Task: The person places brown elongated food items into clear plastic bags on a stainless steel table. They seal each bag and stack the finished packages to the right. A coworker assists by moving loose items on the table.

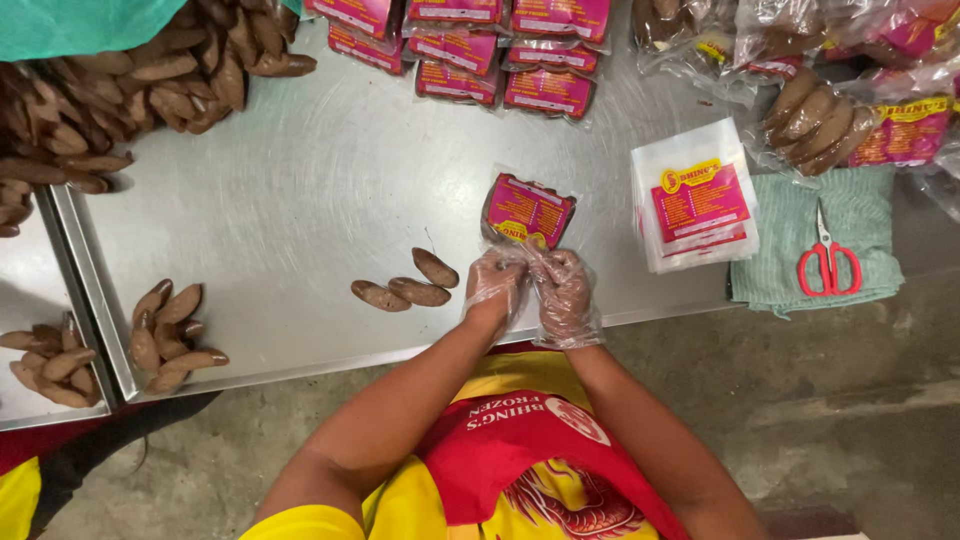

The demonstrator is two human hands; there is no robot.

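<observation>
1. Head view, looking straight down: both hands, in thin clear plastic gloves, meet at the near end of a small filled bag (pixel 527 210) with a pink and yellow label, which lies on the steel surface (pixel 320 190) just beyond the fingers.
2. Left hand (pixel 495 285) is closed, pinching the bag's loose clear mouth; right hand (pixel 563 290) is closed on the same gathered plastic beside it, the two touching.
3. By its look the bag is light and soft: thin, slippery film around a few firm brown oblong pieces. The filled part would give under a squeeze, so the empty neck where the fingers pinch is likely the safest hold, with glove on film apt to slide.
4. Three loose brown pieces (pixel 407 285) lie just left of the left hand, touching or nearly so.
5. Right of the hands sits a stack of empty white bags (pixel 693 195); past it, red-handled scissors (pixel 828 262) rest on a folded green cloth (pixel 775 270) at the edge.
6. Finished bags (pixel 480 50) stand in rows at the far side; a big heap of brown pieces (pixel 150 80) fills the far left, a smaller pile (pixel 170 335) lies near left.
7. A second steel surface (pixel 30 290) adjoins at left. Bare concrete floor (pixel 830 420) below.
</observation>
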